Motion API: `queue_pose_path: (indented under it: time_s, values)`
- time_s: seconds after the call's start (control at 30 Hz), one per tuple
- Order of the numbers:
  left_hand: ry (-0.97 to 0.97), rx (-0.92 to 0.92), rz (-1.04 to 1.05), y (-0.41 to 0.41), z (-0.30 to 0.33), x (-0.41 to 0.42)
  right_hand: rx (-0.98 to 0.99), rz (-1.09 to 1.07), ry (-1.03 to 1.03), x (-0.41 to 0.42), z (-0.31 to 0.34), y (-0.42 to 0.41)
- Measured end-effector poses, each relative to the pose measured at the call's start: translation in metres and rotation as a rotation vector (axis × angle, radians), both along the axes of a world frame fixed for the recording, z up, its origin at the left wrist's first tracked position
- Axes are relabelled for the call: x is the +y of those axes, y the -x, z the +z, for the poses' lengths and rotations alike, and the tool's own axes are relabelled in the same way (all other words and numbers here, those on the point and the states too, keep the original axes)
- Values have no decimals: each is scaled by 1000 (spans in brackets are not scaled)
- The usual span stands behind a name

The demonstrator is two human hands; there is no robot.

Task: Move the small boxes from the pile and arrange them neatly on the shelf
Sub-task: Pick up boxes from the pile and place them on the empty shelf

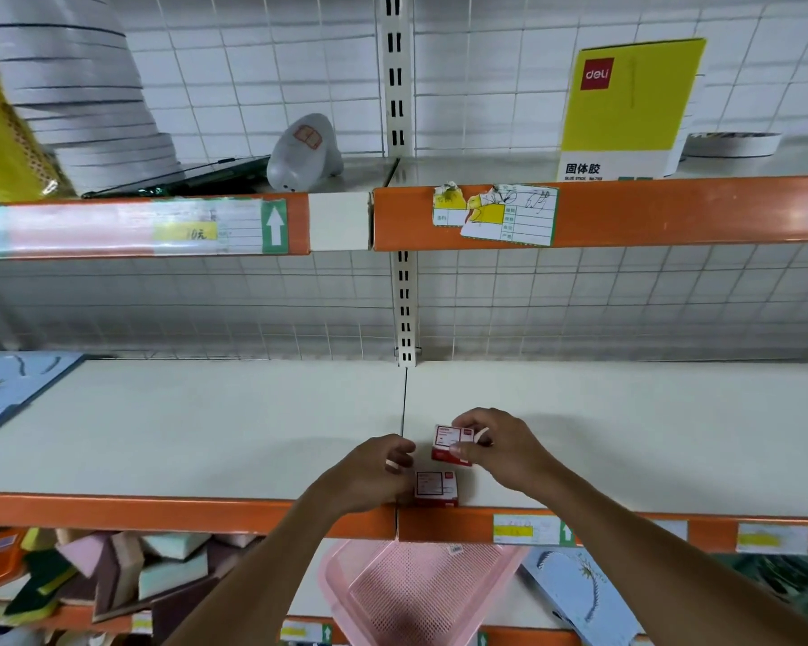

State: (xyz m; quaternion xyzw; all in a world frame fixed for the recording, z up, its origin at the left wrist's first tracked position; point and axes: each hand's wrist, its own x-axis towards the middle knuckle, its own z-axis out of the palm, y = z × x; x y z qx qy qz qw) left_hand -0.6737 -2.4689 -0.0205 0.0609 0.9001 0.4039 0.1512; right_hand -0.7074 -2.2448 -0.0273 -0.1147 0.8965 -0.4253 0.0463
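Observation:
Two small red-and-white boxes are on the cream middle shelf [206,435], near its front edge by the centre seam. My right hand [500,452] pinches the farther box [449,441] between thumb and fingers, tilted slightly above the shelf. The nearer box [435,488] stands at the shelf's front lip. My left hand [369,473] sits just left of that box with fingers curled; whether it holds anything small or touches the box is unclear. No pile of boxes is in view.
An orange rail [183,512] edges the shelf front. A blue folder [15,389] lies at the far left. Above stand white tape rolls [89,95] and a yellow glue-stick carton [626,109]. Below are sponges [127,571] and a pink basket [416,594].

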Motion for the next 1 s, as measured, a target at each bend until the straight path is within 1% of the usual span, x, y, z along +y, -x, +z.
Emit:
queue_pose_path:
  time_s: [0.1, 0.3, 0.47, 0.67, 0.9, 0.93, 1.0]
  values:
    - [-46, 10, 65, 1, -1, 2, -2, 49, -20, -15, -1, 1]
    - [-73, 40, 119, 2, -3, 6, -29, 92, -68, -22, -6, -1]
    - [-120, -30, 168, 5, -1, 7, -80, 107, -104, -19, -6, 1]
    - [-130, -62, 143, 7, 1, 7, -107, 95, -58, -17, -8, -2]
    - [-42, -134, 131, 16, 7, 6, -120, 72, -25, -8, -5, -10]
    - [1, -104, 140, 19, 11, 7, -123, 53, -21, -5, -4, -12]
    - [136, 25, 154, 24, 22, 12, -125, 4, -6, 8, -2, -14]
